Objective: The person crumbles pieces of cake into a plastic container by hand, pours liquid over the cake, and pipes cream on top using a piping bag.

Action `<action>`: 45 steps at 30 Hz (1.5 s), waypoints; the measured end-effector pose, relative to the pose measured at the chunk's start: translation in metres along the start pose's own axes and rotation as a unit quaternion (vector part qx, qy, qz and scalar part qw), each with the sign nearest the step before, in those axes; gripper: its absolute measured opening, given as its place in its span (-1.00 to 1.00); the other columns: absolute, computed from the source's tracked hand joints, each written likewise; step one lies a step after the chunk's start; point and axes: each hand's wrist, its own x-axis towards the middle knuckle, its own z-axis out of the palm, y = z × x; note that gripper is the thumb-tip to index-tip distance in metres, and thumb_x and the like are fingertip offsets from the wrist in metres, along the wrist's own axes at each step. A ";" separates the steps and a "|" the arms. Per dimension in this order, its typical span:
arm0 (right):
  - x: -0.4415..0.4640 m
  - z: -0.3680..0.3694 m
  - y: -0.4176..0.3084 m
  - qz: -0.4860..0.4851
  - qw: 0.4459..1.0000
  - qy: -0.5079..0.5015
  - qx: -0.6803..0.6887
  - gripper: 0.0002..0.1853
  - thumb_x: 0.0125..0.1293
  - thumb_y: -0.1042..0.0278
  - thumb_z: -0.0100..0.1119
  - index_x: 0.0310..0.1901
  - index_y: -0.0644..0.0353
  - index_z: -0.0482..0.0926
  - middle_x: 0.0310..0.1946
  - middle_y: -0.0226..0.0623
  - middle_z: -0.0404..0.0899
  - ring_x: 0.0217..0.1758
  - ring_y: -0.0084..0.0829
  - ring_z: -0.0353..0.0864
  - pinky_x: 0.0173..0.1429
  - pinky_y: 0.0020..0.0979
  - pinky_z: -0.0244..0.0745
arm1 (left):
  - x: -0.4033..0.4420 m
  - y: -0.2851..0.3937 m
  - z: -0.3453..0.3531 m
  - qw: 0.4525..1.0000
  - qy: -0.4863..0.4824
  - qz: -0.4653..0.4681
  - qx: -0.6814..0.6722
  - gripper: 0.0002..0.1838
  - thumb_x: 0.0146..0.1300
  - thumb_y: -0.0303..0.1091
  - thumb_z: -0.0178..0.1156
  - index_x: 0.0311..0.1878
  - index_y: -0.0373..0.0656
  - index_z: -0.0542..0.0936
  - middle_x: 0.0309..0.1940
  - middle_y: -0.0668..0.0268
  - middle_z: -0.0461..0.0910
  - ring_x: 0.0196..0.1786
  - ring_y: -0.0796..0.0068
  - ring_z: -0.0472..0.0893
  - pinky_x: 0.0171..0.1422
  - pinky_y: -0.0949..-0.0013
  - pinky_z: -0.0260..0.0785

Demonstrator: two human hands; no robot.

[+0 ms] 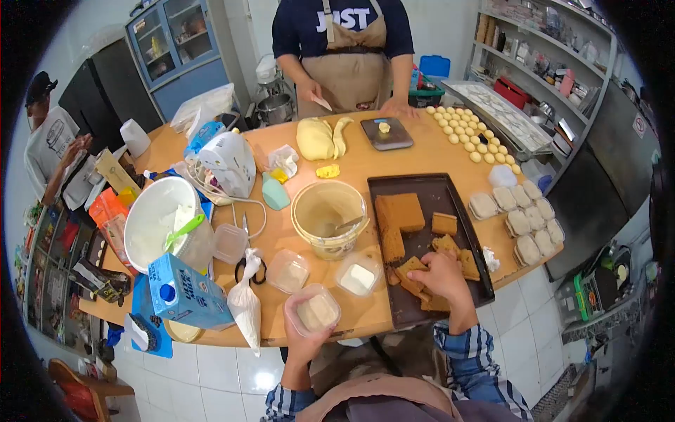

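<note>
Between the two hands, a strip of bare counter runs up to the tub with cream in it. Just past that, the big bucket blocks the way. The piping bag and the tall milk box stand in the way left of the left hand. The dark tray's raised rim lies between the right hand and that strip.

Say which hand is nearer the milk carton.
Left. The left hand holds a tub to the right of the milk carton; the right hand is farther off, over the tray.
</note>
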 end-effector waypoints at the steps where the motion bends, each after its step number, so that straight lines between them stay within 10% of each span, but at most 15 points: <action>1: -0.001 0.002 0.001 -0.003 1.000 0.009 0.005 -0.49 -0.04 0.00 0.37 -0.16 0.25 0.60 -0.13 -0.05 0.55 0.11 -0.03 0.39 0.15 -0.06 0.25 | -0.001 0.000 0.000 1.000 0.000 -0.003 0.002 -0.26 -0.26 -0.38 0.44 0.08 -0.19 0.31 0.03 0.21 0.35 0.14 0.34 0.35 0.27 0.27 0.19; 18: -0.004 0.008 0.009 -0.007 0.963 0.010 0.271 -0.55 -0.06 0.37 0.41 -0.10 0.34 0.52 -0.38 -0.16 0.58 -0.29 -0.36 0.58 -0.19 -0.40 0.46 | -0.009 -0.001 0.005 0.999 0.040 -0.025 -0.025 -0.17 -0.24 0.03 0.47 0.07 -0.21 0.34 0.02 0.26 0.31 0.15 0.34 0.34 0.27 0.27 0.17; 21: -0.006 0.005 0.014 -0.007 0.935 0.008 0.355 -0.55 -0.03 0.43 0.39 -0.06 0.35 0.51 -0.37 -0.21 0.59 -0.28 -0.47 0.56 -0.21 -0.47 0.45 | -0.011 -0.007 0.002 0.998 0.024 -0.015 -0.050 -0.14 -0.23 -0.31 0.51 0.14 -0.21 0.22 0.05 0.24 0.28 0.16 0.34 0.32 0.30 0.28 0.16; 30: -0.023 -0.011 -0.004 0.008 0.832 0.019 0.555 -0.55 0.05 0.57 0.31 0.02 0.36 0.45 -0.39 -0.27 0.60 -0.32 -0.57 0.56 -0.25 -0.59 0.42 | -0.014 0.005 0.019 0.998 -0.003 -0.034 -0.044 -0.15 -0.22 -0.47 0.48 0.13 -0.21 0.17 0.05 0.22 0.28 0.14 0.36 0.35 0.21 0.30 0.31; 45: -0.045 0.028 -0.088 -0.106 0.834 -0.119 0.529 -0.56 0.06 0.57 0.30 0.00 0.38 0.41 -0.43 -0.25 0.61 -0.34 -0.57 0.58 -0.25 -0.55 0.46 | -0.019 -0.003 0.027 0.975 0.030 0.022 0.218 -0.06 -0.30 -0.25 0.57 0.14 -0.37 0.24 -0.02 0.02 0.37 0.03 0.08 0.42 0.11 0.18 0.30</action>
